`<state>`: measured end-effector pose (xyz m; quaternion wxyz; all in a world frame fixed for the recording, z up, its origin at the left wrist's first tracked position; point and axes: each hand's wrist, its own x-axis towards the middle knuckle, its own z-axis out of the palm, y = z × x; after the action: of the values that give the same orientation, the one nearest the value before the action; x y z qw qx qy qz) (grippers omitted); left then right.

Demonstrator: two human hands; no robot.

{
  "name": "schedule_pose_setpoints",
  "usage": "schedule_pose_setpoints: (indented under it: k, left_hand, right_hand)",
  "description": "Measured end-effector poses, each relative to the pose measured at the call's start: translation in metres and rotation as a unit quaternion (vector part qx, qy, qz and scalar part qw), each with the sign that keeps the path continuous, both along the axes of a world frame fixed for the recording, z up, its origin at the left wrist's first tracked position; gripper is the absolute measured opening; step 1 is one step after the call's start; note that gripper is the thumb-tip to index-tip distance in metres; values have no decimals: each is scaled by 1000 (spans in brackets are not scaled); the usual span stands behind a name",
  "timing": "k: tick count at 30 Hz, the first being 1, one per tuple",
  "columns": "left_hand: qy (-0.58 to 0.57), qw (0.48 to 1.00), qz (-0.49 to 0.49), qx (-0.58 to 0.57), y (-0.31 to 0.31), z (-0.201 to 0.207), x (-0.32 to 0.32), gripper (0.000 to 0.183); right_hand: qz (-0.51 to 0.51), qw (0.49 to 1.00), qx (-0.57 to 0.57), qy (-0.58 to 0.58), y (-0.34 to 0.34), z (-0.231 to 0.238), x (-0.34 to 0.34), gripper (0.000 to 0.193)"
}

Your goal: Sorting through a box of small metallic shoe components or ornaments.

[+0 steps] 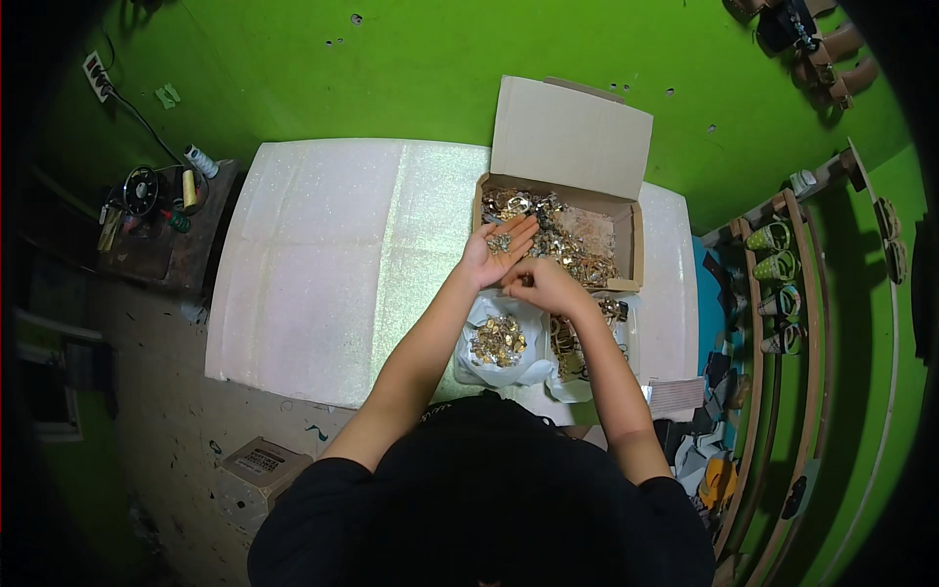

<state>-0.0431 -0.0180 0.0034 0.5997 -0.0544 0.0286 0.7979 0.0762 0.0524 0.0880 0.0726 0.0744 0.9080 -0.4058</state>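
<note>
My left hand [477, 265] is held palm up over the front left of a cardboard box, with its fingers stretched out. A small heap of shiny metal pieces [499, 244] rests on that palm. Close beside it, my right hand [548, 284] has its fingers curled in a pinch; whatever they hold is too small to make out. The box [638, 256] has its lid up and contains many loose gold and silver metal fittings [559, 240]. Below my hands, gold-coloured metal pieces [499, 340] fill a white plastic-lined container [471, 370]. My right forearm partly covers a second container of brownish pieces [567, 344].
A shimmery white sheet [323, 264] covers the table. On the right stands a wooden rack [753, 391] with sandals [773, 237]. A dark side table [166, 240] at the left bears thread spools [201, 161]. A cardboard carton [262, 465] sits on the floor.
</note>
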Motion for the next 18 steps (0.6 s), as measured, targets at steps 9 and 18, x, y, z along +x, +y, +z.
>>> schedule_pose_setpoints:
  k: [9,18]
  left_hand:
    - [86,995,-9,-49,1,-7,-1,46]
    - [95,995,-1,-24,0,-1,1,45]
  right_hand:
    - [-64,951,215,211,-1,-23,-36,20]
    - [-27,901,305,308,3,-40,-41,13]
